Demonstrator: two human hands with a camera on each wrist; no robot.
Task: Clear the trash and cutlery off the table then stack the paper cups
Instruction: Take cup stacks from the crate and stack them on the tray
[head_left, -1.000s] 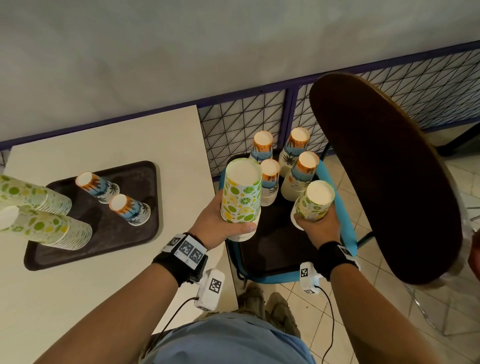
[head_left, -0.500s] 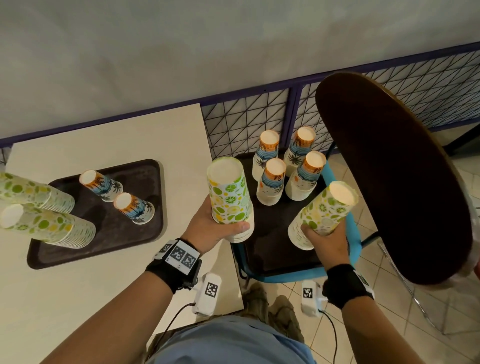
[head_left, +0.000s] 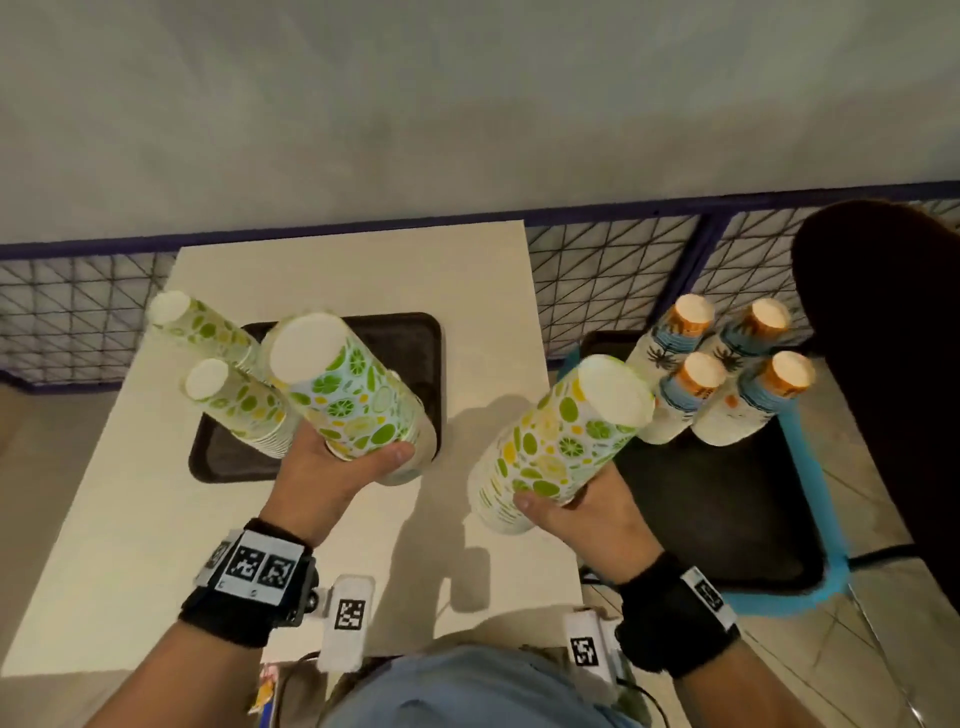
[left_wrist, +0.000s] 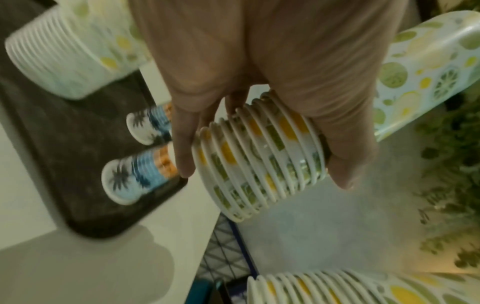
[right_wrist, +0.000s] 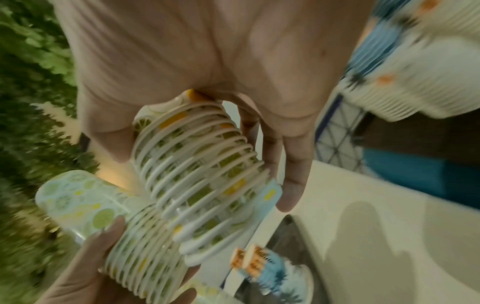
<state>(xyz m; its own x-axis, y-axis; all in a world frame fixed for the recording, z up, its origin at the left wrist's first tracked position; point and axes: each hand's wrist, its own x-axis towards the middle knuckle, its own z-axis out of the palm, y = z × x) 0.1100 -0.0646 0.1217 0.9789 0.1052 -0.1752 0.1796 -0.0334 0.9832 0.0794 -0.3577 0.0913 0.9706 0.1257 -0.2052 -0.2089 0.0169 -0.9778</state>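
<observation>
Four citrus-print cup stacks show: two stand on the dark tray (head_left: 421, 332) on the cream tabletop (head_left: 130, 519), two are held above it. Four palm-print stacks (head_left: 727, 374) stand on a second dark tray (head_left: 727, 509) on a blue stool (head_left: 826, 525) beside a mesh fence (head_left: 597, 270). The left hand (head_left: 327, 478) has its grip curled round one citrus stack (head_left: 348, 395); the right hand (head_left: 592, 514) wraps the other citrus stack (head_left: 561, 441), tilted.

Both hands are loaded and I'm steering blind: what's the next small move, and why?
Probably lower the left hand and stand its citrus-print cup stack on the brown tray, beside the two matching stacks already there. The stack already hovers over the tray, and the right hand holds a second stack waiting.
</observation>
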